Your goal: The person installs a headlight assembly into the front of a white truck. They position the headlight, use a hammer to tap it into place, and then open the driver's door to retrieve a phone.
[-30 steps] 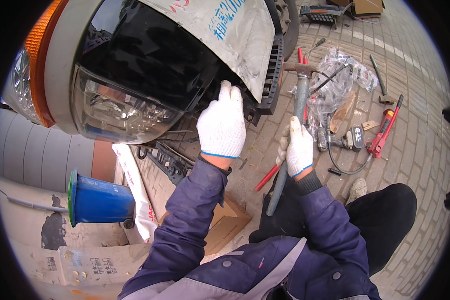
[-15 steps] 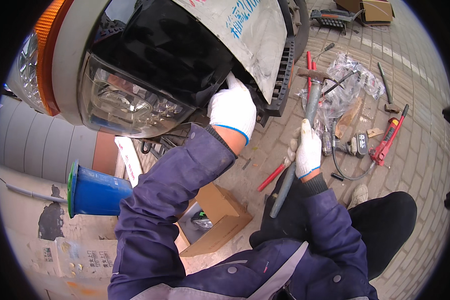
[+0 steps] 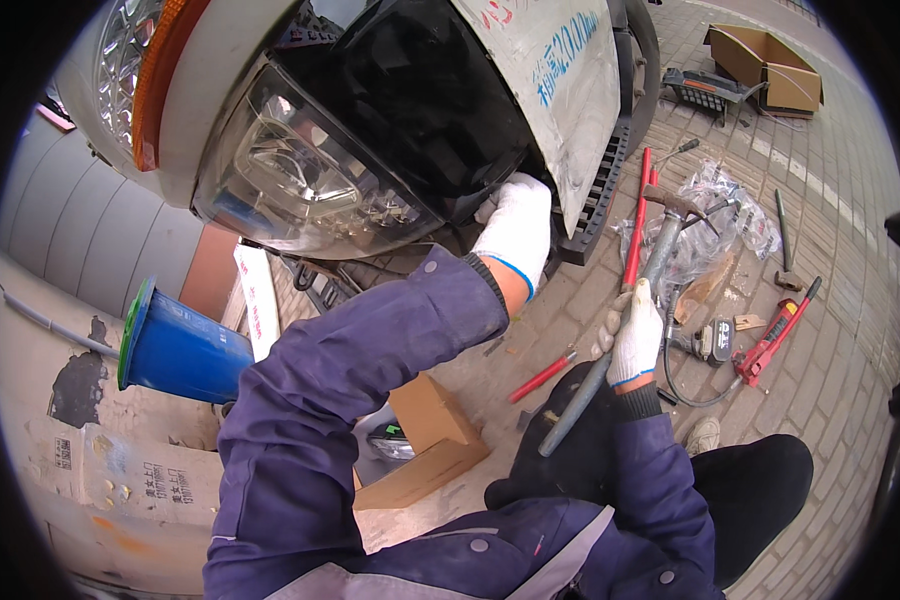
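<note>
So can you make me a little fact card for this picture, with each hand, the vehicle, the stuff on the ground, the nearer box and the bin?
Left hand: gloved, at the edge of a black panel; fingertips partly hidden
Right hand: gloved, holding a hammer by its grey handle
Vehicle: clear headlight next to the black panel
On the ground: clear plastic, another hammer, red pump with a hose
Nearer box: cardboard, open, something inside
Bin: blue, green rim
</note>
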A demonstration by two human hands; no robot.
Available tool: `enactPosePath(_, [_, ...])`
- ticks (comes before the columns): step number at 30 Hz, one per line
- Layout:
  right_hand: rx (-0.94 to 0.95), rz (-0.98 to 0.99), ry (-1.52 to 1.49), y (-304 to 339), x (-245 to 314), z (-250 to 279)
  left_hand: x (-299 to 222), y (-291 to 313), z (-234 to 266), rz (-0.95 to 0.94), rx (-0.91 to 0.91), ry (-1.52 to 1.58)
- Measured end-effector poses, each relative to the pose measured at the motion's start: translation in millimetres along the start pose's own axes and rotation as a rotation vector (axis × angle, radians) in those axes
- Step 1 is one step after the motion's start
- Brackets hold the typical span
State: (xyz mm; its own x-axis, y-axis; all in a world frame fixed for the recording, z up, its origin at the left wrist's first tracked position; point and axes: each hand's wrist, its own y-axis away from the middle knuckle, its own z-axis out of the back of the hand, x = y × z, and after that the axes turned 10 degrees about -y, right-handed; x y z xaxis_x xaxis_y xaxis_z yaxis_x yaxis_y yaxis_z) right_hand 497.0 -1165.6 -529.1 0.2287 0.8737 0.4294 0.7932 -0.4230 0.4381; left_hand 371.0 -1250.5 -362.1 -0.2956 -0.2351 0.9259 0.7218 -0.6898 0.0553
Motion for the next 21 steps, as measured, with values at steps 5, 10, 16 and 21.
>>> enactPosePath(5, [0.000, 0.006, 0.002, 1, 3, 2, -3, -6, -4, 0.002, -0.014, -0.020])
enactPosePath(10, [-0.012, 0.001, -0.002, 2, 7, 0, -3, -8, -20, -0.040, -0.149, 0.047])
enactPosePath(16, [0.059, 0.002, 0.001, 15, 15, -15, -4, -9, -27, -0.016, -0.217, 0.077])
enactPosePath(21, [0.147, 0.050, 0.085, 33, 21, -30, 4, 0, -32, -0.099, -0.250, 0.053])
